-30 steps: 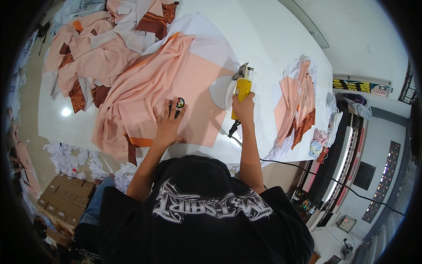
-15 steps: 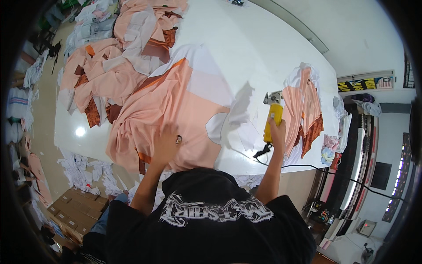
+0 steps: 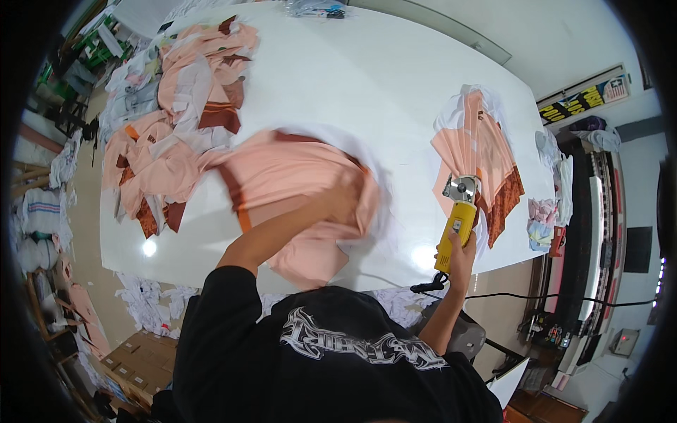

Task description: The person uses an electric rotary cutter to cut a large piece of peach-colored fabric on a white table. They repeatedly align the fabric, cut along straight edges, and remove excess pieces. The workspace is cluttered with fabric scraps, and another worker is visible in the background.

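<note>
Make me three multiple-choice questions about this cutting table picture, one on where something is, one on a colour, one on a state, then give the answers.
1. Where does the small stack of cut peach pieces lie on the white table?
A. At the person's right, beyond the cutter
B. At the near left corner
C. On the floor

2. What colour is the body of the handheld rotary cutter?
A. Blue
B. Yellow
C. Red

3. What is the left hand doing with the peach fabric?
A. Hanging free beside the table
B. Resting on bare tabletop
C. Gripping it, the cloth blurred in motion

Answers: 1 A, the stack sits just past the cutter's round blade. 2 B, the right hand closes on a yellow body. 3 C, the fingers are bunched into the smeared cloth.
</note>
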The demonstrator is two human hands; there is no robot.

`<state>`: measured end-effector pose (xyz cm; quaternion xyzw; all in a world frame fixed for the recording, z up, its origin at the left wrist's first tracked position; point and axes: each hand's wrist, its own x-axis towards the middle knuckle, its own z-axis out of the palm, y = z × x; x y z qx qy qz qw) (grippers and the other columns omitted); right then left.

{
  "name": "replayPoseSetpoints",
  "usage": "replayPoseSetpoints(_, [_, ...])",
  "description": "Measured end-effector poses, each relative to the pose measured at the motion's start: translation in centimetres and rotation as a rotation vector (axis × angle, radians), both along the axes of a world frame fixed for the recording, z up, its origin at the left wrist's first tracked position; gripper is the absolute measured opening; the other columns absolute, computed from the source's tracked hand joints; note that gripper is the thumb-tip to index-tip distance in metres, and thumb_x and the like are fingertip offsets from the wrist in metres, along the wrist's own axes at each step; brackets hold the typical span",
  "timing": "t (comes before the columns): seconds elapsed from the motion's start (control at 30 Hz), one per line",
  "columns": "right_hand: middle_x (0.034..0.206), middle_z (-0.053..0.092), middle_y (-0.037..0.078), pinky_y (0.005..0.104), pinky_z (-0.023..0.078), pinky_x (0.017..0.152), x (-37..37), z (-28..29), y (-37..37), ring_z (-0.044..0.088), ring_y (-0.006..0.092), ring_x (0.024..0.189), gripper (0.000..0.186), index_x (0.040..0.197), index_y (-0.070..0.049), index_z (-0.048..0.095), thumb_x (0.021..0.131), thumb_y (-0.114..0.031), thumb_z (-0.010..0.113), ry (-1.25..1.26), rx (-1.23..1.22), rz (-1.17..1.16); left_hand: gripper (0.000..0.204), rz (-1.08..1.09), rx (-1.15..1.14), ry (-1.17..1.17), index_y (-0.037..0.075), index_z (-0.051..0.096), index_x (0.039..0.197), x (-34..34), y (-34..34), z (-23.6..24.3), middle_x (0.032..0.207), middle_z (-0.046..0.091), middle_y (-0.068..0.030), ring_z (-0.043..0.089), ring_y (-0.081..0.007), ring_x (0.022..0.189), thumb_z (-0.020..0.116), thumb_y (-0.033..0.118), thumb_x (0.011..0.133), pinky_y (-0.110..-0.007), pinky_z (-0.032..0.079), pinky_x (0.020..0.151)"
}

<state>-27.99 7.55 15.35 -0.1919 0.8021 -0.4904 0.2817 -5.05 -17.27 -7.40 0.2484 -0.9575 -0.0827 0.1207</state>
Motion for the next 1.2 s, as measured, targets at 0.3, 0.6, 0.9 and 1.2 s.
replayPoseSetpoints(0.3, [0.093,0.064,0.014,0.0351,0.058,0.052,-5.7,-0.6,3.8,0.067,0.0213,0.064,0.041,0.121,0.000,0.051,0.097,-0.030,0.067,0.018,0.052,-0.133,0.096,0.116,0.314,0.161,0.018,0.044,0.159,-8.0,-8.5,0.5,0.164,0.041,-0.0123,0.030,-0.0367,0.155,0.065,0.076,0.086,-0.055,0.016,0.128])
replayPoseSetpoints(0.6, [0.092,0.062,0.013,0.0345,0.058,0.052,-9.6,-5.2,6.1,0.066,0.0193,0.066,0.044,0.127,0.002,0.045,0.097,-0.022,0.066,-0.147,-0.015,-0.103,0.109,1.759,0.259,0.006,0.008,0.014,0.167,11.1,-19.4,-1.8,0.174,0.010,-0.0220,0.005,-0.0543,0.157,0.038,0.083,0.093,-0.078,0.009,0.117])
replayPoseSetpoints(0.9, [0.094,0.066,0.015,0.0376,0.056,0.065,-8.1,-4.4,1.5,0.067,0.0222,0.071,0.047,0.123,0.004,0.052,0.090,-0.021,0.073,0.041,0.057,0.092,0.131,0.948,0.474,-0.184,0.015,0.011,0.169,-7.9,-5.8,6.7,0.175,0.001,-0.0162,-0.008,-0.0453,0.159,0.056,0.093,0.074,-0.082,0.001,0.114])
replayPoseSetpoints(1.2, [0.112,0.067,0.036,0.0559,0.054,0.085,-3.2,-7.7,2.3,0.067,0.0538,0.101,0.060,0.136,0.003,0.042,0.090,-0.025,0.070,0.284,0.303,0.451,0.145,0.752,0.503,-0.382,0.016,0.010,0.169,1.3,5.2,7.6,0.176,-0.005,-0.0165,-0.013,-0.0450,0.159,0.072,0.089,0.060,-0.083,-0.002,0.112])
